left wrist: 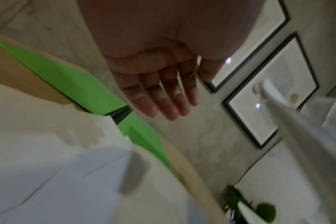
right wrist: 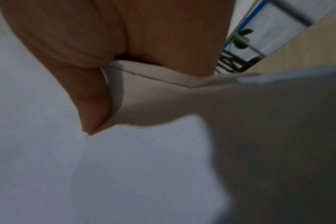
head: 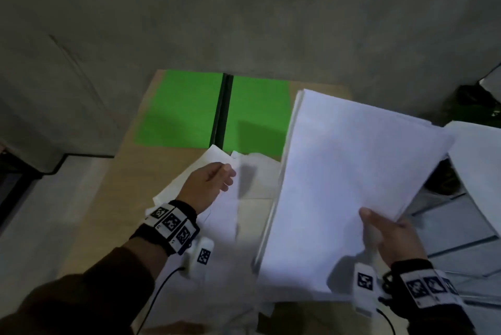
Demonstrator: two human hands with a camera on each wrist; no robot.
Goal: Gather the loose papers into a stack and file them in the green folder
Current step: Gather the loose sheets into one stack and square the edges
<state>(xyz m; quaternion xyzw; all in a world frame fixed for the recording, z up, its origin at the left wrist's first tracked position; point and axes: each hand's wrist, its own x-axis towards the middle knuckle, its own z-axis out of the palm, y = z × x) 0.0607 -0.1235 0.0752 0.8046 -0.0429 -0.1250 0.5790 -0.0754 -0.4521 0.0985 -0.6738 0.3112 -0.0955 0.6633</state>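
Head view: the right hand (head: 393,237) pinches the near corner of a stack of white papers (head: 349,177), thumb on top and fingers beneath, holding it tilted above the wooden table (head: 113,215). The left hand (head: 208,185) hovers over loose sheets (head: 225,215) still lying on the table, its fingers (left wrist: 163,97) straight, pressed together and holding nothing. The green folder (head: 189,109) lies open and flat at the table's far edge, beyond the loose sheets.

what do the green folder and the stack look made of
Green folder: probably matte card, flat even colour without glare, with a dark spine strip. Stack in the right hand: thin white paper, layered sheet edges showing, bending at the thumb.
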